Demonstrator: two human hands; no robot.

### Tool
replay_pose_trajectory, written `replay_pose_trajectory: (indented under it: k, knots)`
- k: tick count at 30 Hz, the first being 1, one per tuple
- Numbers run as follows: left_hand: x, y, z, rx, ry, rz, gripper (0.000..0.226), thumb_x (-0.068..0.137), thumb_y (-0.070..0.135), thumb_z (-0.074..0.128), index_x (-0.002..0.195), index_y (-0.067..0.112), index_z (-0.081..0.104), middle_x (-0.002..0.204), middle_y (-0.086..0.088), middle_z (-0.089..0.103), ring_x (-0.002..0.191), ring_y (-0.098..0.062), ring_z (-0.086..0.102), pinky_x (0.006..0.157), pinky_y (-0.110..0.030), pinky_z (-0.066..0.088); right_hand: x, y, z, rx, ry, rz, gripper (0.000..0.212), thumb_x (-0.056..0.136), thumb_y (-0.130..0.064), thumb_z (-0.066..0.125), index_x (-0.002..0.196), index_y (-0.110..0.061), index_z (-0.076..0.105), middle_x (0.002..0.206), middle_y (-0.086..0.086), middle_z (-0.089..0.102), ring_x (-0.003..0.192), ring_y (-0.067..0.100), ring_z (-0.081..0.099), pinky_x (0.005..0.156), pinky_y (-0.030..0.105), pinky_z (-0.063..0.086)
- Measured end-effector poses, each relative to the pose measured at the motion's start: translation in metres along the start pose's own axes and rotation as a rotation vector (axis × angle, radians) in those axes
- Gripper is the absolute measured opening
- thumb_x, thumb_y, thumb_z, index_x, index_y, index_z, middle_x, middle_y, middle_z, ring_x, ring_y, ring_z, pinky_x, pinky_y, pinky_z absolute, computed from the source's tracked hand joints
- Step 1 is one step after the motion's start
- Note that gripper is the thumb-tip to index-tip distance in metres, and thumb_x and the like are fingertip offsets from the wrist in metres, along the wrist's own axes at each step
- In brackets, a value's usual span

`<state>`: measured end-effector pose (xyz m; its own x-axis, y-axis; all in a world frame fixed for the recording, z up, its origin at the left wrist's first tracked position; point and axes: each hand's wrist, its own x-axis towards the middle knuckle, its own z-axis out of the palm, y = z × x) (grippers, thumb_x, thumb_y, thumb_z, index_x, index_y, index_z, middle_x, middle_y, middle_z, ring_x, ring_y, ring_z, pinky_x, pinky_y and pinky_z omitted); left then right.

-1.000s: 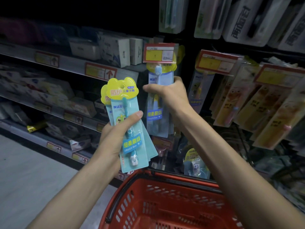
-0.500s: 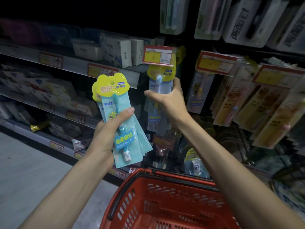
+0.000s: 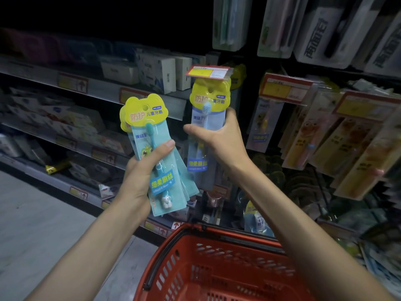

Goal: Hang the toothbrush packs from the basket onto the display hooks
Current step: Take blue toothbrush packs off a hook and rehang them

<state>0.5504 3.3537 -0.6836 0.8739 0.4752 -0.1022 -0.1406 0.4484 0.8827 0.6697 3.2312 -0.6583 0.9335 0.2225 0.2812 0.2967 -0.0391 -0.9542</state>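
My left hand (image 3: 143, 170) grips a small stack of teal toothbrush packs (image 3: 159, 161) with yellow headers, held upright in front of the shelves. My right hand (image 3: 219, 135) is curled round a pale blue toothbrush pack (image 3: 205, 118) whose yellow header sits just under the red and yellow price tag (image 3: 209, 72) at the tip of a display hook. The hook itself is hidden behind the tag and the header. The red basket (image 3: 195, 235) stands below my arms.
Orange and yellow toothbrush packs (image 3: 355, 153) hang on hooks to the right, with larger packs (image 3: 325, 31) on the row above. Shelves of boxed goods (image 3: 156, 70) run along the left. Grey floor (image 3: 39, 224) lies at lower left.
My right hand has lowered the pale blue pack a little, so its whole yellow header now shows below the price tag. My left hand with its stack has dropped slightly.
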Motion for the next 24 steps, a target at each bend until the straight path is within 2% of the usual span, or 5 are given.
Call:
replay_pose_trajectory:
  k: [9,13,18,21,24]
  knots:
    - [-0.002,0.004,-0.005,-0.007,-0.133,-0.012,0.028,0.075,0.027,0.083,0.102,0.022,0.079,0.097,-0.009,0.077,0.081,-0.027,0.076,0.081,-0.052,0.064,-0.014,-0.022,-0.003,-0.03,0.005,0.07,0.076,0.057,-0.035,0.094,0.119,-0.018,0.054,0.109,-0.002,0.07,0.095,0.016,0.072,0.082,0.042,0.062]
    - [0.0,0.002,-0.007,0.031,-0.13,-0.007,0.038,0.068,0.031,0.084,0.105,0.021,0.079,0.099,-0.01,0.077,0.084,-0.027,0.075,0.084,-0.052,0.064,-0.024,-0.017,-0.009,-0.074,-0.009,0.022,0.075,0.058,-0.035,0.094,0.119,-0.024,0.052,0.109,-0.006,0.069,0.095,0.013,0.071,0.085,0.047,0.062]
    - [-0.001,0.002,-0.011,0.017,-0.152,-0.047,0.064,0.065,0.035,0.084,0.125,0.014,0.074,0.124,-0.024,0.072,0.109,-0.043,0.07,0.097,-0.065,0.055,-0.045,-0.017,-0.003,-0.156,-0.122,-0.061,0.072,0.061,-0.032,0.096,0.117,-0.028,0.05,0.111,-0.008,0.068,0.098,0.01,0.069,0.085,0.042,0.06]
    - [-0.001,0.004,-0.017,0.045,-0.144,-0.045,0.054,0.062,0.038,0.084,0.113,0.017,0.078,0.107,-0.015,0.078,0.09,-0.032,0.076,0.09,-0.057,0.061,-0.053,-0.004,-0.011,-0.062,-0.095,-0.017,0.071,0.063,-0.026,0.096,0.118,-0.026,0.053,0.111,-0.006,0.069,0.099,0.012,0.07,0.087,0.045,0.061]
    - [-0.005,0.002,-0.018,0.078,-0.15,-0.05,0.049,0.059,0.037,0.086,0.104,0.02,0.077,0.092,-0.008,0.076,0.077,-0.024,0.075,0.076,-0.044,0.065,-0.069,0.01,-0.029,-0.058,-0.132,-0.005,0.071,0.067,-0.02,0.097,0.123,-0.026,0.053,0.114,-0.008,0.069,0.098,0.004,0.068,0.078,0.025,0.057]
